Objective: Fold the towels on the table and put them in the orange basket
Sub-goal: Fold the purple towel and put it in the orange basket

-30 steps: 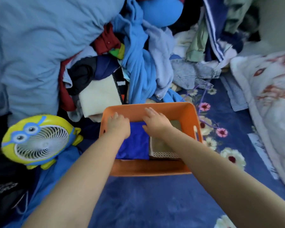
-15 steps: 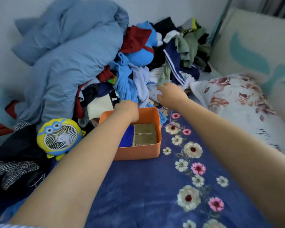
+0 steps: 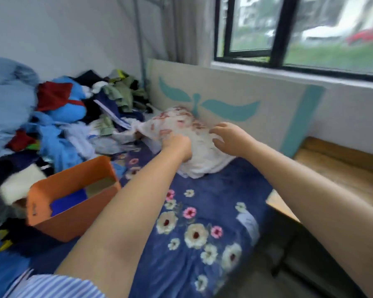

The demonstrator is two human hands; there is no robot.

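Orange basket, two folded towels inside, left hand gripping floral pillow, right hand spread.

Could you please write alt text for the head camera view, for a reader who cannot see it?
A person's left hand grips a white floral pillow on a blue flowered bedspread, while the right hand hovers open above it. To the left sits an orange basket holding folded towels, in front of a heap of clothes.

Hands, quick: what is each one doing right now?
Left hand: curled, gripping the white, red-patterned floral pillow.
Right hand: open, fingers spread above that pillow.
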